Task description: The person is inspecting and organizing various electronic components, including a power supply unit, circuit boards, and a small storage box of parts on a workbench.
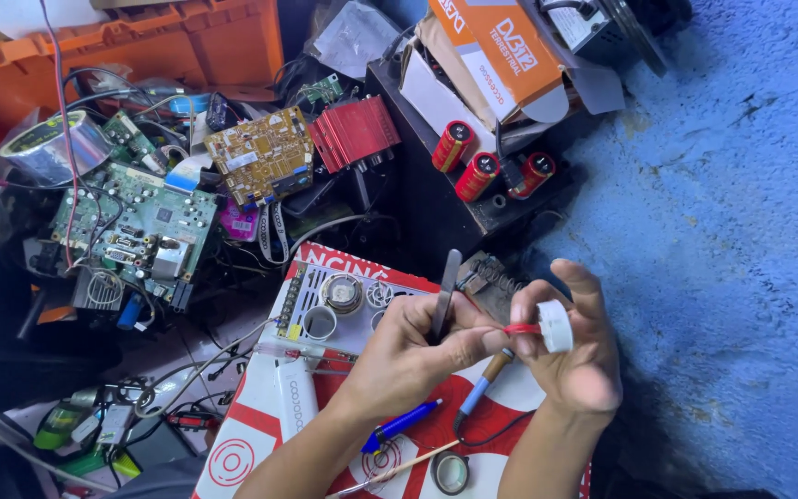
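— What is each hand doing at lower centre of the frame?

— The left hand (pixel 417 346) is clenched round a slim grey metal blade (pixel 446 291), a file or knife, I cannot tell which. Its tip is angled down toward the other hand, so the edge can meet the work. The right hand (pixel 576 356) pinches a small white cap with a red piece (pixel 547 326) between thumb and fingers, held up close to the blade.

— And beneath them?

— A red and white board (pixel 260 416) carries a soldering iron with a wooden handle (pixel 484 381) just below the hands, and a blue-handled tool (pixel 404 425). Circuit boards (pixel 140 226) lie at upper left and three red capacitors (pixel 482 166) at upper centre, pushed well aside.
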